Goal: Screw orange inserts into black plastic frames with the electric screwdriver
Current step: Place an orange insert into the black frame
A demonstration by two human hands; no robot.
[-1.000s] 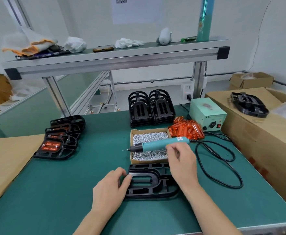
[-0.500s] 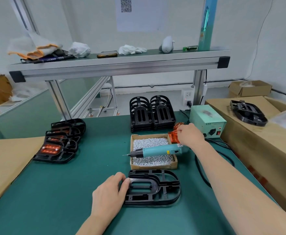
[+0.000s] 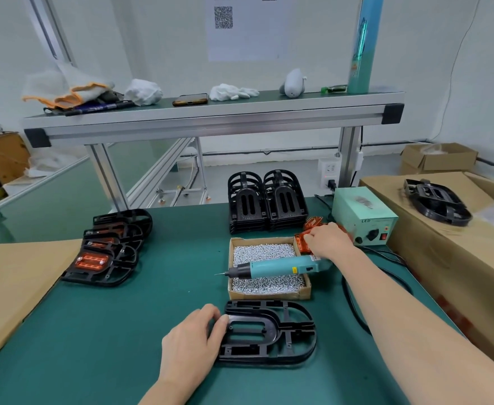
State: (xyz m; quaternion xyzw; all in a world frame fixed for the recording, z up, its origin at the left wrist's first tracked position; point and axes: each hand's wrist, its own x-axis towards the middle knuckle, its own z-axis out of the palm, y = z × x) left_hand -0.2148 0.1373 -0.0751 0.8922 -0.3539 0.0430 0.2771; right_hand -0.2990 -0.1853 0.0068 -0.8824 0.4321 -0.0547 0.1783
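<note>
— Who's gripping what?
— The left hand point(image 3: 193, 337) has its fingers curled on the left end of the black frame point(image 3: 272, 331). It's holding the frame flat on the table point(image 3: 117, 331), probably so it can't slide. The right hand point(image 3: 327, 239) is bent over the orange inserts point(image 3: 302, 242) just behind the box of screws point(image 3: 266, 285). I can't tell whether it has one pinched.
— And the screwdriver?
— The screwdriver point(image 3: 275, 266) lies across that box, unheld and within easy reach for the driving step. The finished frames point(image 3: 105, 258) sit well off to the left.
</note>
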